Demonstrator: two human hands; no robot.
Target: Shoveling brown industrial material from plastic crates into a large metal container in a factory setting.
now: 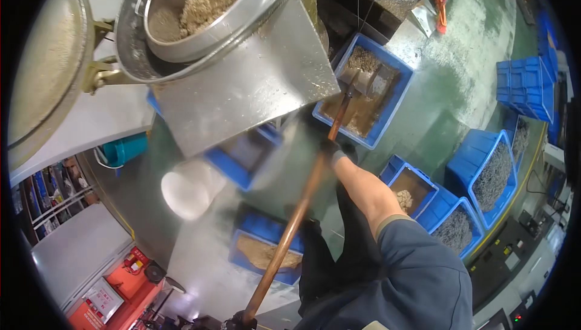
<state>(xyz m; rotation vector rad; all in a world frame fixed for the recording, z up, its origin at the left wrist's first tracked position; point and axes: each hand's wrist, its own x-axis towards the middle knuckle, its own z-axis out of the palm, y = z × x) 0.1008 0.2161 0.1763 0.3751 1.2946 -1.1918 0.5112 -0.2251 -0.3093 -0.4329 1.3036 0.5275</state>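
A long wooden-handled shovel slants across the view. My right hand, in a dark glove, is closed round its shaft below the blade. At the shaft's lower end my left hand, also dark-gloved, is closed on it and partly cut off by the picture's edge. The metal shovel blade rests in a blue bin, among wet brownish granular material and murky liquid.
A steel drum holding a bowl of similar granules stands upper left, above a sloping metal chute. Around my legs are a white bucket and a blue bin. Blue bins of grey shavings line the right.
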